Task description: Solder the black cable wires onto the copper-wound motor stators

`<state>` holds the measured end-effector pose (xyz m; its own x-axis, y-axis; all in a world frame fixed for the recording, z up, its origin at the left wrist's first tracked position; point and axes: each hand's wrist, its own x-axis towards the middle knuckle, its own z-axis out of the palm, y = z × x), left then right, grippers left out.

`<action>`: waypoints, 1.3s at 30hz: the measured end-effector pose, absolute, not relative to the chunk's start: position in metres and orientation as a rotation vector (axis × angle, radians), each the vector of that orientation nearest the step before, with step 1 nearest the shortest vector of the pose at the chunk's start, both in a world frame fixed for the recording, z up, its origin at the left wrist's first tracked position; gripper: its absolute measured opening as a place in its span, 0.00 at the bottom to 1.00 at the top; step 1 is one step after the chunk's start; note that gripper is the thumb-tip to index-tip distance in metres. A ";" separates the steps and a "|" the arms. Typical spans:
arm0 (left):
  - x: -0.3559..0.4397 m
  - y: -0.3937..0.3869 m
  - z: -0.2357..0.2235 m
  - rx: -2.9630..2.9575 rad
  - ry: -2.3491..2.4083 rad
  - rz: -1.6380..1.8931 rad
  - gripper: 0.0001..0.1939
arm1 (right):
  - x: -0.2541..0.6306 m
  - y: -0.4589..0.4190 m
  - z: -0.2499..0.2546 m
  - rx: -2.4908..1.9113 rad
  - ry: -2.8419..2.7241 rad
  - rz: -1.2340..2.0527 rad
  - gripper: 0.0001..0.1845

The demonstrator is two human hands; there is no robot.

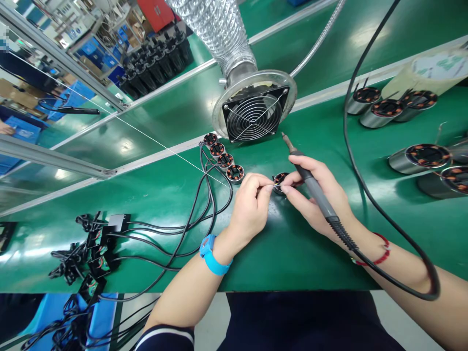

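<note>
My left hand is closed in a pinch, thumb and forefinger on a thin light-coloured wire. My right hand holds a soldering iron across its palm, the metal tip pointing up and away. Thumb and forefinger of that hand meet near the same wire, facing the left fingertips. Directly behind the fingertips sits a small round motor stator with copper windings, partly hidden by my fingers. Left of it, several similar stators with black cables stand in a row.
A fume fan with a foil duct stands at the back. Several metal-cased stators and a tape roll occupy the right. Black cables lead left to opened black boxes. The iron's cord loops over the right side.
</note>
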<state>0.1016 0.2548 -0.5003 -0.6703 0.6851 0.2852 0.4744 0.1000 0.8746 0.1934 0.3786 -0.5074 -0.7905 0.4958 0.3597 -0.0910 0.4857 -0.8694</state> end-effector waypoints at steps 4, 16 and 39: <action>0.102 0.255 -0.500 1.388 2.253 1.583 0.05 | 0.192 0.379 -0.508 -0.292 -2.141 1.268 0.22; 0.096 0.256 -0.507 1.649 2.478 1.377 0.06 | 0.205 0.394 -0.512 -0.128 -2.328 1.107 0.25; 0.102 0.261 -0.498 1.061 2.376 1.395 0.06 | 0.207 0.390 -0.495 -0.246 -2.300 0.863 0.22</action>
